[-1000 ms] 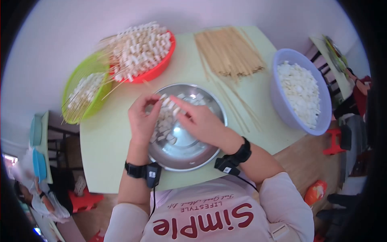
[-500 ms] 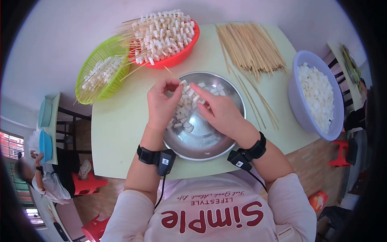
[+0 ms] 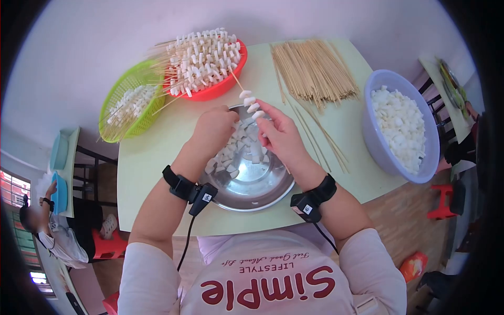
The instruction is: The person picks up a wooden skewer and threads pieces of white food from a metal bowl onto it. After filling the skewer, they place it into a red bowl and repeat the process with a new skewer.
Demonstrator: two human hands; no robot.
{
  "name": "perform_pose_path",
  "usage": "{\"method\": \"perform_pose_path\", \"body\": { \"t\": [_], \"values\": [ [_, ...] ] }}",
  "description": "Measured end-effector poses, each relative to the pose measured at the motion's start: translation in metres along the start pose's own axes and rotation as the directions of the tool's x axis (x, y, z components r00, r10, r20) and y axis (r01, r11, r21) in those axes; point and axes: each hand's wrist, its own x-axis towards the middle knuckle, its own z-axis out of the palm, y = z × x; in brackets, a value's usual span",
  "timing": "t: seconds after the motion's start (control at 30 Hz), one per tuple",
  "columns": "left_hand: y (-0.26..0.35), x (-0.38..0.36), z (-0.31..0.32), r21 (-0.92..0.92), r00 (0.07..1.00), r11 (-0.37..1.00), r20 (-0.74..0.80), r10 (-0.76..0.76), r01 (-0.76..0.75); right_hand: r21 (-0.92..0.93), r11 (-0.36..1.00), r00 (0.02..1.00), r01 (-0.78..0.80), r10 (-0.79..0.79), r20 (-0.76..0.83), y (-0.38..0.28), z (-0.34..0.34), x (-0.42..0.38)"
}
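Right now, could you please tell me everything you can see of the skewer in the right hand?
The skewer is a thin, straight, tan stick, apparently bamboo or wood. Four white pieces show threaded on it, just above the grip. The right hand holds it slanting up and leftward across the metal bowl, its bare far end toward the red basin. Whether that tip touches anything is unclear.

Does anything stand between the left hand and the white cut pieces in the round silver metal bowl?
Nothing visible stands between the left hand and the nearest white cut pieces; the right hand, holding a thin wooden skewer, is farther right.
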Motion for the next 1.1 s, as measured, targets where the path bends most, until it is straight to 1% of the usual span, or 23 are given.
{"method": "perform_pose_path", "body": {
  "t": [0.03, 0.1, 0.17, 0.23, 0.27, 0.33, 0.37, 0.43, 0.57, 0.63, 0.67, 0.73, 0.77, 0.8, 0.83, 0.87, 0.9, 0.93, 0.97, 1.0, 1.03, 1.07, 1.1],
  "values": [
    [0.001, 0.004, 0.001, 0.077, 0.999, 0.997, 0.049, 0.013, -0.017, 0.001, 1.0, 1.0, 0.009, -0.009, -0.003, 0.001, 0.0, -0.001],
    [-0.001, 0.005, 0.004, 0.099, 0.998, 0.994, 0.037, 0.045, -0.048, -0.005, 0.999, 0.999, -0.039, 0.039, -0.01, -0.003, 0.0, -0.002],
    [-0.001, 0.005, 0.003, 0.129, 0.997, 0.988, 0.017, 0.077, -0.079, 0.034, 0.999, 0.999, -0.033, 0.033, -0.017, -0.01, -0.001, -0.004],
    [0.0, 0.003, -0.001, 0.075, 0.998, 0.996, 0.054, 0.039, -0.043, 0.069, 0.996, 0.998, -0.054, 0.056, -0.035, -0.011, -0.001, -0.002],
    [0.0, 0.003, -0.001, 0.083, 0.998, 0.996, 0.052, 0.042, -0.046, 0.072, 0.996, 0.998, -0.046, 0.049, -0.034, -0.012, -0.002, -0.001],
    [-0.003, -0.002, 0.001, -0.007, 0.999, 0.999, 0.018, 0.039, -0.039, 0.072, 0.997, 0.997, -0.036, 0.041, -0.072, -0.011, 0.0, -0.001],
    [-0.004, -0.004, 0.003, -0.007, 0.999, 0.999, 0.021, 0.037, -0.037, 0.073, 0.997, 0.997, -0.038, 0.043, -0.071, -0.011, 0.0, -0.002],
    [-0.005, -0.006, 0.007, -0.168, 0.997, 0.985, -0.066, -0.049, 0.038, 0.007, 1.0, 0.997, 0.025, -0.024, -0.078, -0.01, -0.001, -0.001],
    [-0.012, 0.001, 0.007, -0.208, 0.994, 0.976, -0.077, -0.082, 0.064, 0.008, 1.0, 0.993, 0.026, -0.025, -0.113, -0.009, -0.011, 0.021],
    [-0.015, 0.003, 0.011, -0.285, 0.986, 0.95, -0.071, -0.151, 0.125, 0.087, 0.996, 0.993, -0.026, 0.036, -0.115, -0.008, -0.022, 0.033],
    [-0.015, 0.005, 0.01, -0.292, 0.986, 0.949, -0.072, -0.149, 0.122, 0.081, 0.996, 0.992, -0.028, 0.038, -0.119, -0.01, -0.025, 0.035],
    [-0.015, 0.01, 0.009, -0.434, 0.965, 0.877, -0.055, -0.257, 0.209, 0.18, 0.983, 0.991, -0.037, 0.059, -0.118, -0.015, -0.028, 0.035],
    [-0.017, 0.012, 0.01, -0.442, 0.964, 0.872, -0.054, -0.261, 0.211, 0.139, 0.989, 0.992, -0.044, 0.06, -0.11, -0.015, -0.026, 0.033],
    [-0.019, 0.012, 0.011, -0.532, 0.949, 0.818, -0.078, -0.306, 0.221, 0.134, 0.99, 0.992, -0.05, 0.064, -0.107, -0.015, -0.025, 0.029],
    [-0.021, 0.011, 0.011, -0.614, 0.93, 0.757, -0.097, -0.355, 0.225, 0.099, 0.993, 0.996, -0.071, 0.075, -0.046, -0.014, -0.022, 0.026],
    [-0.023, 0.009, 0.011, -0.615, 0.926, 0.753, -0.096, -0.364, 0.233, 0.065, 0.994, 0.996, -0.091, 0.09, 0.017, -0.013, -0.019, 0.023],
    [-0.023, 0.006, 0.011, -0.775, 0.903, 0.604, -0.107, -0.416, 0.186, 0.066, 0.993, 0.995, -0.1, 0.098, 0.024, -0.012, -0.014, 0.02],
    [-0.023, 0.005, 0.008, -0.894, 0.878, 0.433, -0.114, -0.465, 0.113, 0.006, 0.991, 0.99, -0.13, 0.13, 0.058, -0.014, -0.01, 0.019],
    [-0.02, 0.004, 0.005, -0.892, 0.874, 0.436, -0.118, -0.472, 0.115, -0.055, 0.986, 0.983, -0.158, 0.163, 0.09, -0.017, -0.005, 0.019],
    [-0.014, 0.001, 0.004, -0.948, 0.833, 0.315, -0.142, -0.534, 0.04, -0.053, 0.985, 0.981, -0.163, 0.168, 0.099, -0.02, 0.001, 0.017],
    [-0.012, -0.002, 0.003, -0.981, 0.788, 0.191, -0.154, -0.597, -0.047, -0.098, 0.985, 0.987, -0.144, 0.15, 0.056, -0.024, 0.007, 0.015],
    [-0.015, -0.007, 0.006, -0.981, 0.782, 0.189, -0.148, -0.606, -0.04, -0.144, 0.981, 0.991, -0.129, 0.132, 0.013, -0.023, 0.011, 0.013],
    [-0.019, -0.009, 0.01, -0.981, 0.766, 0.188, -0.152, -0.624, -0.042, -0.144, 0.98, 0.99, -0.134, 0.138, 0.02, -0.018, 0.012, 0.012]
  ]
}}
